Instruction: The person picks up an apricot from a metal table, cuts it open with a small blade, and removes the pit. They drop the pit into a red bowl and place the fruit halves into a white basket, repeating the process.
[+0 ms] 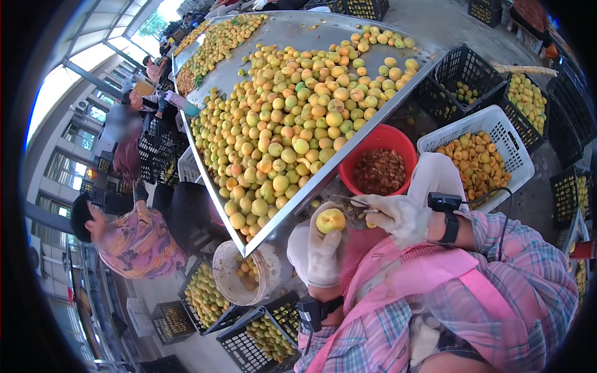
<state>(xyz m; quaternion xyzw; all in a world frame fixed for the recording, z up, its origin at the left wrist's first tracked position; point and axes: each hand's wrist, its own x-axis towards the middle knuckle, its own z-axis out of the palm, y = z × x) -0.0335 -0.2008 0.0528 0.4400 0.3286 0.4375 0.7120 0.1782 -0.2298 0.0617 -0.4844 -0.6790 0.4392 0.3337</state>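
Steel table [292, 28] heaped with apricots [286, 124], frame centre. My left hand [323, 248] gripped one apricot [330, 220]; right hand [398, 217] clasped knife [347, 201], splitting stage, I judged; steady blade needed.

Both gloves were plain white, left grip [323, 252] and right grip [398, 217] alike. The apricot [330, 220] in the left one was pale yellow, and the knife [348, 200] blade was dull grey. The heap [286, 124] on the desk [292, 28] ran yellow-green to orange with reddish blushes, the desk itself bare silver metal. Red bowl [398, 133], brown pits [379, 171] in it. One white crate [497, 121], the other crates [466, 65] black. Shirt [528, 273] was pink-and-blue plaid, apron [423, 273] solid pink, wrist strap [451, 227] black.
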